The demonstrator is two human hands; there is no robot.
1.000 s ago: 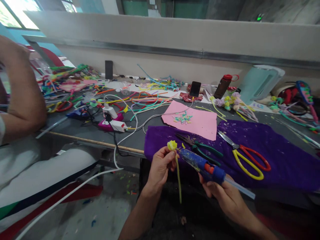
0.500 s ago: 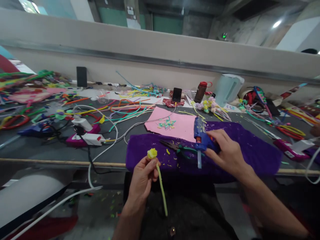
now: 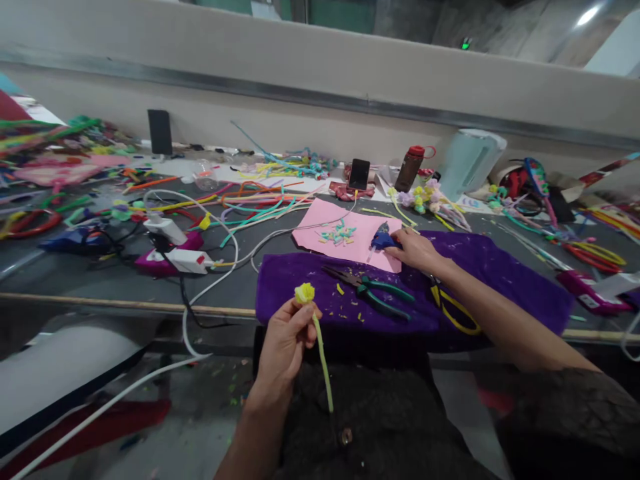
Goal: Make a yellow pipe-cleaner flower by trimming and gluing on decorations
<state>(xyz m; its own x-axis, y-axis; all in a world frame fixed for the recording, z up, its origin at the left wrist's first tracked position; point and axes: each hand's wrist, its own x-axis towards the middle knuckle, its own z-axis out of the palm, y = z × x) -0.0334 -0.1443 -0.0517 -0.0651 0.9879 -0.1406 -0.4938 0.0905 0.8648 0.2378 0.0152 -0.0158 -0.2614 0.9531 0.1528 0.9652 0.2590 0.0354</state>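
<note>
My left hand [image 3: 290, 327] pinches a yellow pipe-cleaner flower [image 3: 305, 293] just under its bloom, and the pale green stem [image 3: 324, 367] hangs down below. Farther out, my right hand [image 3: 415, 248] is closed around the handle of a blue glue gun [image 3: 383, 240] over the right side of a pink sheet [image 3: 320, 220]. Small teal and yellow snippets [image 3: 337, 233] lie on that sheet. On the purple cloth [image 3: 280, 287] between my hands rest pliers [image 3: 373, 290] with green handles. Yellow-handled scissors [image 3: 457, 313] lie partly hidden under my right forearm.
Power strips with plugs stand at left [image 3: 185, 260] and right [image 3: 593, 293], with a white cable [image 3: 235, 267] looping over the table edge. Behind are loose pipe cleaners [image 3: 265, 207], a phone [image 3: 359, 175], a red-capped bottle [image 3: 410, 168] and a pale blue pitcher [image 3: 473, 163].
My right hand has carried the glue gun forward and left, from above the purple cloth to the pink sheet, uncovering the pliers' handles and the scissors. My left hand still holds the flower. The view has tilted down.
</note>
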